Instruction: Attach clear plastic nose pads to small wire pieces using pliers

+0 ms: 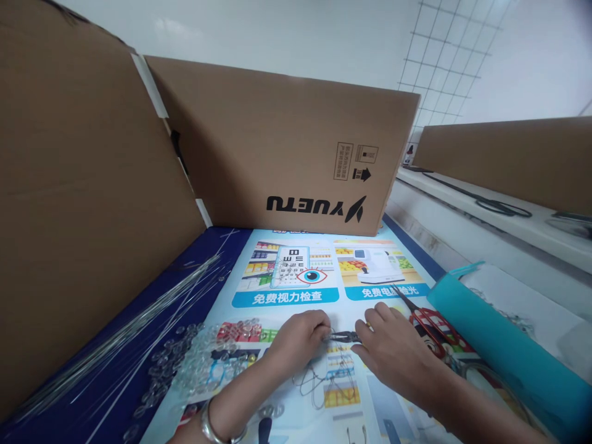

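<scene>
- Two hands meet near the middle of the surface: the left hand is curled shut, pinching the end of a thin wire, and the right hand is closed round small pliers whose tips reach the left fingers.
- The wire trails in loops toward the near edge, lying on a printed poster.
- A heap of clear beads lies just left of the left hand; straight wire rods run along the left edge.
- Red-handled scissors lie just right of the right hand, beside a teal roll.
- Cardboard boxes wall the far and left edges.
- The step looks like bending or gripping the wire end; next calls for a steady pinch while the pliers turn.
</scene>
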`<state>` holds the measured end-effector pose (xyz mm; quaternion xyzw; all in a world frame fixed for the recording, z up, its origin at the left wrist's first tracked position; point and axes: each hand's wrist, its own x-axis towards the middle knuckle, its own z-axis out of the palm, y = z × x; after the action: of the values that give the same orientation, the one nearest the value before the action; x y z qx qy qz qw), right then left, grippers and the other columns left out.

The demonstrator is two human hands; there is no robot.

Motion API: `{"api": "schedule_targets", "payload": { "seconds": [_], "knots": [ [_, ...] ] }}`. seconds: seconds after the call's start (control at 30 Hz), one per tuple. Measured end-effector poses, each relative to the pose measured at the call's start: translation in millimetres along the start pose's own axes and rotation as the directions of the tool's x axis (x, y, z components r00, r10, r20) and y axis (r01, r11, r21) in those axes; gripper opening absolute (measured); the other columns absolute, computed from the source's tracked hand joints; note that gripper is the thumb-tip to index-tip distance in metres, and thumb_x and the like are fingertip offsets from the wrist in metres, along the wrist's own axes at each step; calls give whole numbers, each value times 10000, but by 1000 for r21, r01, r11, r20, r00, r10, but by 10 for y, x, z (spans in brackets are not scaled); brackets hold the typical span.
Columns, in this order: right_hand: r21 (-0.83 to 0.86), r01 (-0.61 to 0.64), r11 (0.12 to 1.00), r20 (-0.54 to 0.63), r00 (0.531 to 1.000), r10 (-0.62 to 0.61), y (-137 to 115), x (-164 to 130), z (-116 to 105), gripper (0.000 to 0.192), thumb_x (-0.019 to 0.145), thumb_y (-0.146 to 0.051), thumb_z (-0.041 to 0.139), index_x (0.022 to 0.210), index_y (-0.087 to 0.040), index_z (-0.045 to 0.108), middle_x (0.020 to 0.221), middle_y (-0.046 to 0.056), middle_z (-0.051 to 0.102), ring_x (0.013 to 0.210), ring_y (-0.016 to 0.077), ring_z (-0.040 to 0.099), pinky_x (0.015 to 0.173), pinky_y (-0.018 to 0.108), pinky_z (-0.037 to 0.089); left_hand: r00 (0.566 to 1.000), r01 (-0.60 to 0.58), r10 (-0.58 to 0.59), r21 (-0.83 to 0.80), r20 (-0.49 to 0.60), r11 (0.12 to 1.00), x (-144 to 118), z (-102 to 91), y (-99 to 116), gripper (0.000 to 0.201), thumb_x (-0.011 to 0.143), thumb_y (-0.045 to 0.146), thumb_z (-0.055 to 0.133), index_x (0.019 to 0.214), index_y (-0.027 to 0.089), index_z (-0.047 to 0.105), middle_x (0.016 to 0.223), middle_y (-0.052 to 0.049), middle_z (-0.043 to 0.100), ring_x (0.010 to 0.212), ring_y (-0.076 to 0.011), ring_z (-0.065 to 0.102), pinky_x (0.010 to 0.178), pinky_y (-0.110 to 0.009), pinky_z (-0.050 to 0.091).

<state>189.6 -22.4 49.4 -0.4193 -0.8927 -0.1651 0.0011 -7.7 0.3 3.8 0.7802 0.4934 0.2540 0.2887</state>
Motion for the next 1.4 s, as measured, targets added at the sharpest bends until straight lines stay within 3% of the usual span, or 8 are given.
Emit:
{"api": "schedule_targets", "payload": {
  "seconds": [0.5, 1.13, 1.4],
  "knots": [
    [29, -6, 1000, -5, 1000, 6, 19, 16, 104, 165, 807, -353, 559, 793, -191, 588, 767, 68, 564, 795, 238, 464, 632, 328, 312, 1000, -11, 10, 50, 9, 999, -7, -15, 49, 193, 811, 154, 392, 726, 201, 559, 719, 9, 599, 687, -145, 519, 609, -212, 362],
    [80, -80, 994, 47, 996, 77, -46, -6, 58, 174, 839, -317, 503, 782, -186, 604, 774, 81, 564, 794, 233, 468, 593, 295, 313, 998, -59, 52, 158, 46, 986, -29, 33, 46, 186, 809, 112, 372, 740, 196, 523, 755, -13, 592, 706, -153, 528, 630, -229, 364],
    [186, -78, 979, 28, 997, 75, 81, -60, 30, 186, 822, -356, 524, 796, -189, 603, 799, 70, 564, 809, 227, 462, 698, 339, 326, 1000, -10, 8, 151, 13, 988, -26, 9, 23, 175, 819, 139, 384, 775, 211, 538, 791, -3, 600, 743, -155, 546, 651, -229, 370]
  ]
}}
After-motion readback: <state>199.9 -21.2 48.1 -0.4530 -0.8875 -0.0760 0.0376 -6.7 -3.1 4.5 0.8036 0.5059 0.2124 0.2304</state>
